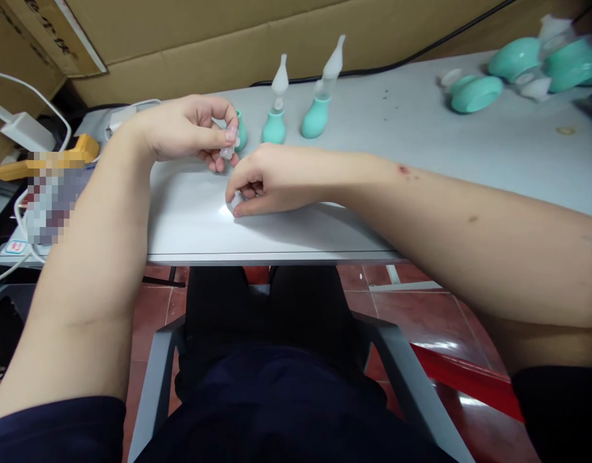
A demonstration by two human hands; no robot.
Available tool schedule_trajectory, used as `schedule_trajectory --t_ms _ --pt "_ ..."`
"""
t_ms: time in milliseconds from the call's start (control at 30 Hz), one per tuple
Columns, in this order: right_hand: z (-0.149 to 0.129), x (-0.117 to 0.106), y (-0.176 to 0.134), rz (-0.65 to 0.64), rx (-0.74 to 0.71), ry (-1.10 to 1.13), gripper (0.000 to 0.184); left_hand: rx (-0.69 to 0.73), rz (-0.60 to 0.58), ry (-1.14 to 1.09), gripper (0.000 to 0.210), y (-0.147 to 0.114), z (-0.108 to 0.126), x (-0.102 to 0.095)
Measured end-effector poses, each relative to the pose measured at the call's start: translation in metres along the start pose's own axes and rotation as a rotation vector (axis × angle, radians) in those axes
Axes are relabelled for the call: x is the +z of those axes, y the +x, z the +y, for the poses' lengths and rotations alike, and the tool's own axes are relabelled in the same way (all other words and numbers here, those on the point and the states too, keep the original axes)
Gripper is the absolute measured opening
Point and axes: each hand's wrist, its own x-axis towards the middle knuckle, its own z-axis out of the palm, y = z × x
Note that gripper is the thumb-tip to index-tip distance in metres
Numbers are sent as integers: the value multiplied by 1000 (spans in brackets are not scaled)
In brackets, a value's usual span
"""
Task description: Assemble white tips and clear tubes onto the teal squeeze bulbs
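Above the table my left hand [204,132] pinches a small clear plastic piece [227,152] between thumb and fingers. Lower and to the right, my right hand [261,183] closes its thumb and forefinger on a small whitish cap-like piece [236,200] near the table top; fingers hide part of it. Just behind the left fingertips stands a teal rubber bulb [242,132], partly covered. Beyond the hands, two teal bulb aspirators with white pointed tips stand upright, a nearer one [274,125] and one to its right [315,117].
Several more teal bulbs [476,94] with whitish parts lie at the table's back right. At left are a white charger [28,133], cables and a yellow tool-like object [83,149]. A cardboard wall [189,48] closes off the back of the grey table [373,122].
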Motion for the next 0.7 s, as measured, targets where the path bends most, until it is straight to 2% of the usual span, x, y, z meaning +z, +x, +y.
schedule_trajectory --t_ms 100,167,233,300,367,467,567,633,700 --pt "-2 -6 -2 35 33 53 25 14 -4 24 66 -2 3 1" --pt "-6 -13 -3 122 69 112 25 20 4 31 70 -2 4 1" --pt "-8 -19 -3 265 115 144 20 29 22 25 70 -2 3 0" --pt "-5 -22 -1 428 154 142 18 51 38 14 61 -1 -1 -2" --pt "1 -21 2 538 176 159 22 84 56 7 50 1 -5 -3" --pt "10 -17 5 559 176 234 25 91 40 0 46 3 -8 -5" --pt "10 -13 5 542 188 267 16 62 9 -29 46 2 -4 -4" --pt "7 -13 6 540 189 278 13 48 19 -58 52 -1 2 0" --pt "5 -14 6 554 185 296 20 44 33 -88 60 -4 6 3"
